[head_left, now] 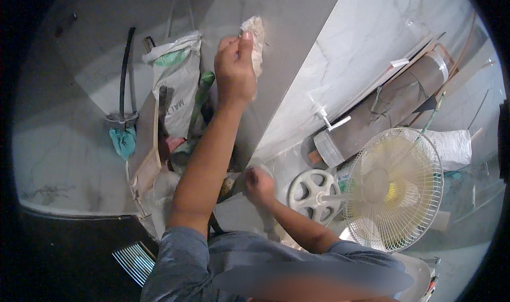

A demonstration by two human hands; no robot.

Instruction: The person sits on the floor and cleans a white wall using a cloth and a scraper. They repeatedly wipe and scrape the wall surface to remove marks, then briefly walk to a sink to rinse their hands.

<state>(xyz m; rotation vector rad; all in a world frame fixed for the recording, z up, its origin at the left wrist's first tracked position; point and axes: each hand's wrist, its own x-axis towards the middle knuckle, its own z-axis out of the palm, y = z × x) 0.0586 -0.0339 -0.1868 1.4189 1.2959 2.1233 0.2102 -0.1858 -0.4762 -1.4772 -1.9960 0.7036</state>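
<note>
My left arm is stretched up and forward. In my left hand [234,68] is a crumpled off-white cloth [257,49], pinched with the thumb on top and lying against the smooth grey wall panel [297,15]. Lower down, near the foot of the white marbled wall [340,57], is my right hand [259,186]. Its fingers are curled closed, and a dark patch shows at the top of the fist. I cannot make out whether anything is inside it.
Right of me stands a white fan [393,190] on a spoked round base [313,195]. Behind it leans a large brown roll [390,102] below a white tap [332,122]. To the left are a white printed sack [178,89], a green-wrapped handle [203,89] and a black pipe [126,73] with a teal wrap.
</note>
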